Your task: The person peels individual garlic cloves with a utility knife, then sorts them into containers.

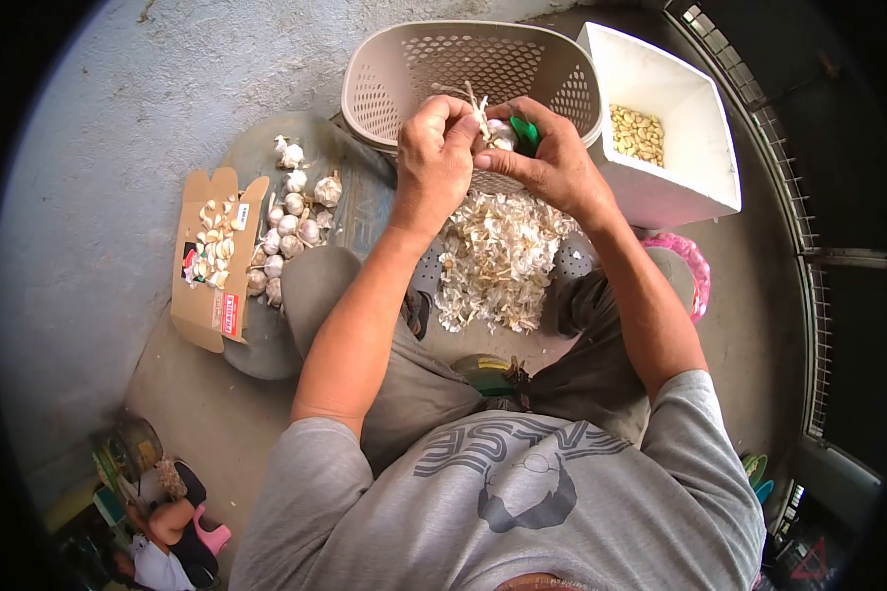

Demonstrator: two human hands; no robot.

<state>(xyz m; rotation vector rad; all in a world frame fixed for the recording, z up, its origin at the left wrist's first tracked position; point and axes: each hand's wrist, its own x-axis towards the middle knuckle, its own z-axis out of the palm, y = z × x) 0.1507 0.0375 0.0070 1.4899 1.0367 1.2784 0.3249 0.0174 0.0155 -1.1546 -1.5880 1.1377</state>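
Observation:
Both my hands meet over the beige perforated basket. My left hand grips a garlic bulb by its dry stem and roots. My right hand closes on the same bulb and also holds a small green-handled tool. Below the hands lies a heap of garlic skins on the floor between my knees.
A white foam box with peeled cloves stands at the right. Whole garlic bulbs lie at the left beside an open cardboard box of cloves. A pink plastic item sits by my right knee. A metal grille runs along the right.

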